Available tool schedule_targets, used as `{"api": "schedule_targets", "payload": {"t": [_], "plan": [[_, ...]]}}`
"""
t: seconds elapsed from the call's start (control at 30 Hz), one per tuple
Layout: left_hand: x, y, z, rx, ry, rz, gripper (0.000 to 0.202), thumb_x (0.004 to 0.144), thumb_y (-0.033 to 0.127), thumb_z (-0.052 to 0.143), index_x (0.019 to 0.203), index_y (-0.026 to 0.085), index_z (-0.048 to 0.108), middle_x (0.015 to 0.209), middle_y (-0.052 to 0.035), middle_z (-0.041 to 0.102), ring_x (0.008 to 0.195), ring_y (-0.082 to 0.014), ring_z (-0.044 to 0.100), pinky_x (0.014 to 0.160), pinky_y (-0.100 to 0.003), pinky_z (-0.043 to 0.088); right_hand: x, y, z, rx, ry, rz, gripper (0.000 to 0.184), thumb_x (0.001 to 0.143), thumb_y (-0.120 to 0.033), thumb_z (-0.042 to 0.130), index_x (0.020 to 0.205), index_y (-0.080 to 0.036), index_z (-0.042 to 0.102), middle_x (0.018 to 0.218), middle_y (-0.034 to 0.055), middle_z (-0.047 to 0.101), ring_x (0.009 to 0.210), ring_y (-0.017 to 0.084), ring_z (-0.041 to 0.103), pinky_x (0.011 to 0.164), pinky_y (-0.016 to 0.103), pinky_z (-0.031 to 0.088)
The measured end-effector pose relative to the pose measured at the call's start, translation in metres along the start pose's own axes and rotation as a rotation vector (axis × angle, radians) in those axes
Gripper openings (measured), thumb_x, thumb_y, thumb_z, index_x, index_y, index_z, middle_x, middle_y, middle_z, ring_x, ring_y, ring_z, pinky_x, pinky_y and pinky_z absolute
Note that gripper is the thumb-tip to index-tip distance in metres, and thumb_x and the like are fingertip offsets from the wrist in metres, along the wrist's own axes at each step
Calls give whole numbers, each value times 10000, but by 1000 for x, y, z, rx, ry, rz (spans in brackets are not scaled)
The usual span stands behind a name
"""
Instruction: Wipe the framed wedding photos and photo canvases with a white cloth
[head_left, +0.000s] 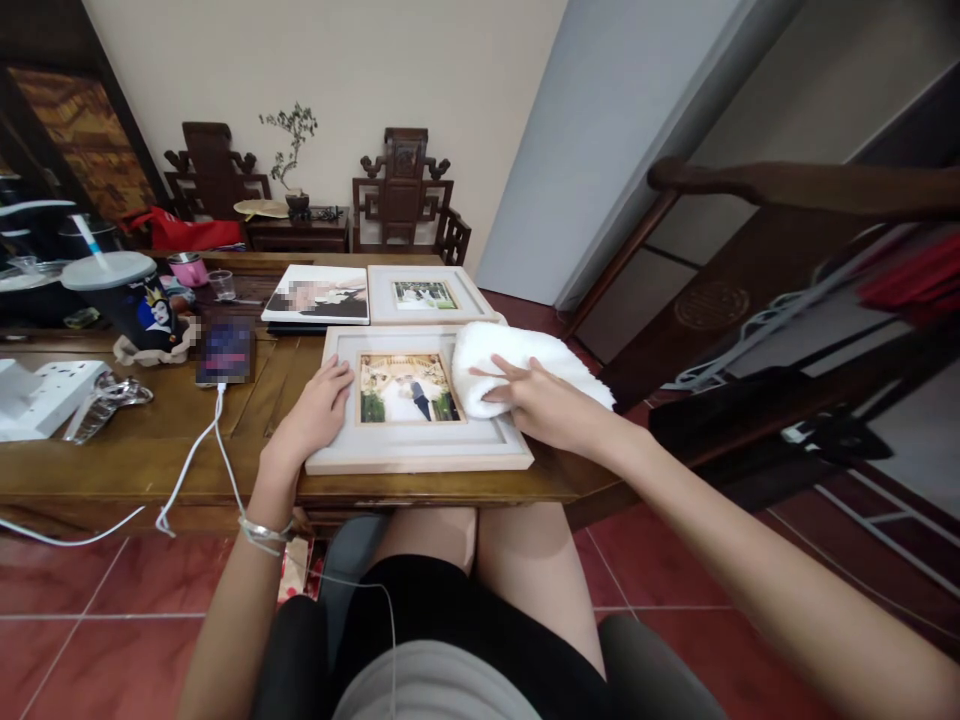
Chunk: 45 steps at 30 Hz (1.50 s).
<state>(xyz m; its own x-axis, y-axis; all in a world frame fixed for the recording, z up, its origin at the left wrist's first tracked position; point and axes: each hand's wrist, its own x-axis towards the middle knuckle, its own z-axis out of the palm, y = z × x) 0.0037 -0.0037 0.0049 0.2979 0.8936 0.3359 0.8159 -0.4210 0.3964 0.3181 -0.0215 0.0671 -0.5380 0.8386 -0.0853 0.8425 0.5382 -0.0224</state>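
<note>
A light wooden photo frame (420, 465) lies flat near the table's front edge, a wedding photo (405, 390) set within its pale mat. At its left side, my left hand (319, 400) grips the border with fingers bent over the edge; the thumb's hold is partly hidden. My right hand (536, 395) presses a fluffy white cloth (555, 355) onto the frame's right part, some fingers stretched and others curled into the pile. The cloth covers the frame's upper right corner and hangs past its right side.
Behind lie a second photo frame (465, 295) and a black-and-white picture panel (322, 300). On the wooden table (172, 460) at left are a phone (223, 350) with a white cable, a lidded dark cup (142, 310) and a power strip (64, 390). A wooden chair (750, 190) stands at right.
</note>
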Motion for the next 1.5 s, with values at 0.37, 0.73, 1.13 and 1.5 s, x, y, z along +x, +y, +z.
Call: {"api": "schedule_targets", "payload": {"t": [0.37,0.73,1.13,1.5], "plan": [[0,-3,4,4,48,-1,445,909,112,344,1251,66,625,1412,-155,558,1411,-260,402,1188,-468,314,-84,-28,-8,38,-46,-70,607,682,26,420,1139,-239,718,1526,81,425,1291,323,536,1006,439,510],[0,-1,1,15,-9,5,476,891,78,326,1274,68,609,1439,-145,531,1434,-245,361,1194,-469,300,28,7,1,-2,48,-21,618,703,73,388,1204,-124,691,1323,166,620,1399,334,399,1043,458,434],[-1,-3,2,-22,33,30,509,842,46,357,1278,93,615,1410,-135,563,1424,-255,381,1196,-472,299,159,-54,-6,-231,275,-392,481,812,17,497,1242,-145,639,1579,107,337,1471,362,225,1116,627,272],[-3,7,-1,-3,9,-35,517,845,27,339,1268,131,617,1418,-107,560,1428,-247,375,1185,-478,321,138,-18,0,-118,91,-211,507,762,71,486,1162,-161,696,1442,127,534,1473,274,265,1139,531,295]]}}
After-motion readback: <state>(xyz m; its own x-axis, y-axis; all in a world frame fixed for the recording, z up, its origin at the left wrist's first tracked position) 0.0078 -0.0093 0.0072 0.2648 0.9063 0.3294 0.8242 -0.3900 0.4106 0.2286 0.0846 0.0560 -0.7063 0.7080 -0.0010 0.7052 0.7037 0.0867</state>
